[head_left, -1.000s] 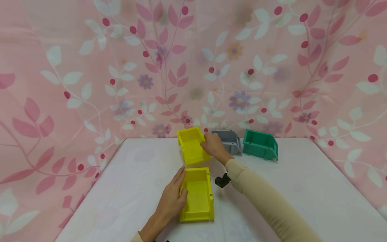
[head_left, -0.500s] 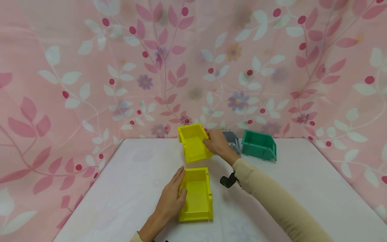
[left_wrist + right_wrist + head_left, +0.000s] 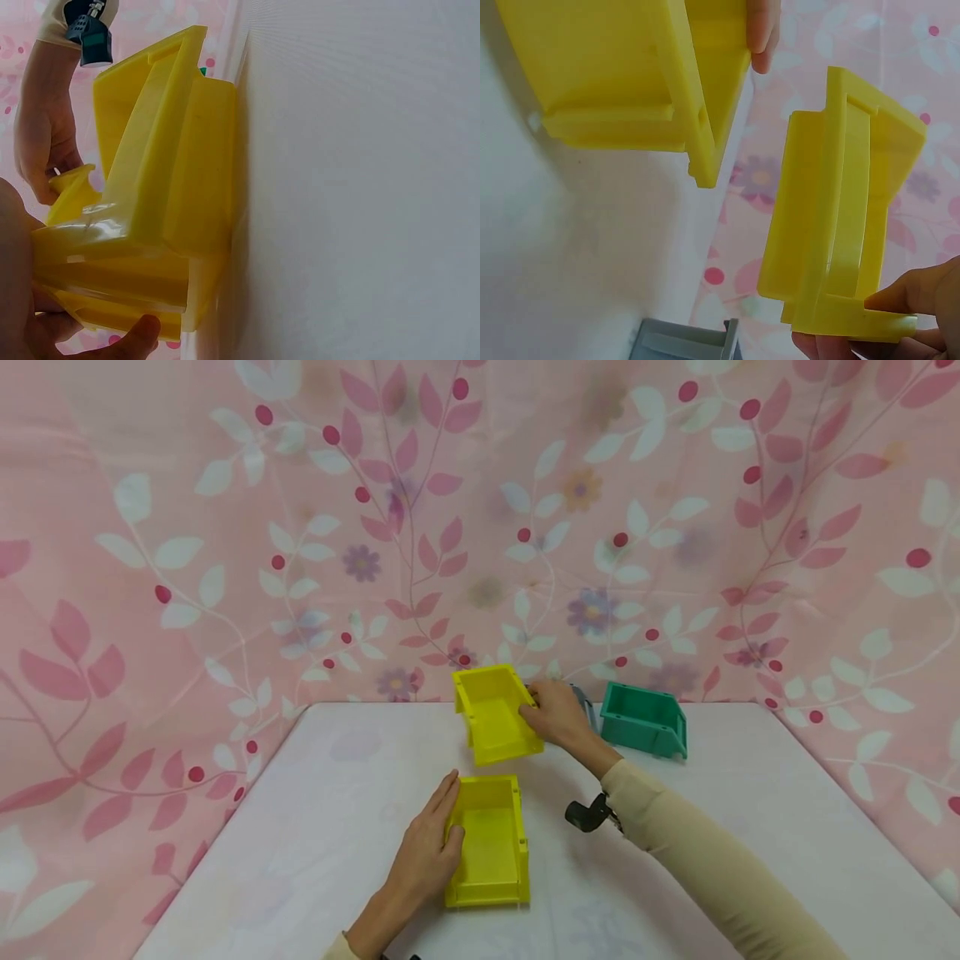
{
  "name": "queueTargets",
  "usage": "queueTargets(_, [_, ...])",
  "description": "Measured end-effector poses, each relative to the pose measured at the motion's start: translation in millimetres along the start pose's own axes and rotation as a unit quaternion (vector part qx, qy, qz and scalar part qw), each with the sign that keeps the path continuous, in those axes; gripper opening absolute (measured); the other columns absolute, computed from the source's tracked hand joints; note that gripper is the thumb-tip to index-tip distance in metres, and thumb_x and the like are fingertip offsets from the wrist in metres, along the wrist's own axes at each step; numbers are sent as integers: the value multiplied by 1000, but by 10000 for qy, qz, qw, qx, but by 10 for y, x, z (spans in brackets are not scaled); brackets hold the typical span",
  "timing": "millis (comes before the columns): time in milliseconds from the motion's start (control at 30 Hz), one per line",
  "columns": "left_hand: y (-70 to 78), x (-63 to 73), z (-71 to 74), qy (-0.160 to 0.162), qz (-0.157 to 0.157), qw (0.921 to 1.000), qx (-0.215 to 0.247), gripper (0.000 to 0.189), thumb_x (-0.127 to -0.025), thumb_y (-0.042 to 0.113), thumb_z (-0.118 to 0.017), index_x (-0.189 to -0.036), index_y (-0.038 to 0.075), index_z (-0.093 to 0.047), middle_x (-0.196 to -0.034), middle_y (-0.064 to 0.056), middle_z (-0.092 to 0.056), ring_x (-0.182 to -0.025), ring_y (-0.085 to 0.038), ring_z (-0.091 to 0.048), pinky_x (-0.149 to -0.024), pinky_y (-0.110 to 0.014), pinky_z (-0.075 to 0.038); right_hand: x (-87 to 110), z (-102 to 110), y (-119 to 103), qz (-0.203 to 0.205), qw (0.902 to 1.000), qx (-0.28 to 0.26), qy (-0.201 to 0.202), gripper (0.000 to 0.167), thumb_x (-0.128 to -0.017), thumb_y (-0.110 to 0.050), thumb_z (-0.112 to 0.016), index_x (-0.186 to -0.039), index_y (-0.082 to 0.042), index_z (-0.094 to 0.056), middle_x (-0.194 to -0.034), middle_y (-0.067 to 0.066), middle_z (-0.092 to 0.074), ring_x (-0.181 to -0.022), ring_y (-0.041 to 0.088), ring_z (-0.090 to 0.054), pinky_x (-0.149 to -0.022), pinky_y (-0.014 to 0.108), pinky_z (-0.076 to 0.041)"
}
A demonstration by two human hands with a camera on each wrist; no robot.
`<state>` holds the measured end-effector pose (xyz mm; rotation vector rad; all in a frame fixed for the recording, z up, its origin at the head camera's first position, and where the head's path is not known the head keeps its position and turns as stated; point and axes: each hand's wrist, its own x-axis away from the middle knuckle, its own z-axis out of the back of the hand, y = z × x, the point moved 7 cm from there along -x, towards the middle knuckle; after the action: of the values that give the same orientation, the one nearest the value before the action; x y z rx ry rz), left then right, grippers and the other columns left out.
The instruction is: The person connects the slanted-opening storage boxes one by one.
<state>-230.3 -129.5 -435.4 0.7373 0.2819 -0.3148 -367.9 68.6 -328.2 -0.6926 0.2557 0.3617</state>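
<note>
A yellow storage bin (image 3: pixel 486 852) stands on the white table close to the person, its open side facing up. My left hand (image 3: pixel 422 853) grips its left wall, thumb over the rim and fingers along the outside. Beyond it, a second yellow storage bin (image 3: pixel 497 714) hangs tilted above the table. My right hand (image 3: pixel 561 717) pinches this one by its right side wall, thumb on one face and fingers on the other. The right wrist view shows a gap between the held bin (image 3: pixel 810 217) and the nearer bin (image 3: pixel 607 67).
A grey bin (image 3: pixel 586 704) sits at the back, mostly hidden behind my right hand. To its right stands a green bin (image 3: pixel 643 727). A pink floral cloth (image 3: pixel 480 527) hangs along the table's far edge. Small cameras are strapped to the wrists.
My right hand has carried the second yellow bin to the right and slightly up, covering more of the grey bin. The left hand and the nearer bin have stayed in place.
</note>
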Motion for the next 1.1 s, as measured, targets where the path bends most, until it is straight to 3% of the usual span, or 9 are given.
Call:
queueTargets(533, [5,-5,-1,46,24,10000,-41,62,-99,5,-55,-158,-2,-39,-168,0,-28,-150,-23,-32,-117,-48,-32,206,284,-16,-52,9998,-167,-47,30,-95,-12,-64,-118,7,-70,-102,16,-73,-72,21,-66,-72,38,-62])
queueTargets(800, [-1,6,7,60,30,10000,3,61,-99,4,-54,-158,-1,-39,-168,1,-30,-150,-22,-32,-118,-47,-32,330,411,-50,-160,9997,-197,19,24,-94,-12,-67,-109,6,-69,-97,16,-72,-69,21,-68,-68,38,-63])
queueTargets(933, [0,-2,9,84,37,9999,-65,61,-99,5,-55,-158,-1,-40,-167,0,-30,-150,-21,-32,-117,-47,-32,389,483,-60,-84,9998,-135,72,18,-92,-11,-68,-101,4,-69,-87,12,-70,-63,19,-65,-63,35,-62])
queueTargets(1100, [5,-9,9,58,32,9999,-85,61,-99,5,-55,-158,-1,-39,-167,-1,-31,-151,-22,-32,-118,-47,-32,465,562,-34,-105,9999,95,97,22,-92,-13,-69,-102,7,-70,-84,12,-70,-60,18,-62,-59,34,-61])
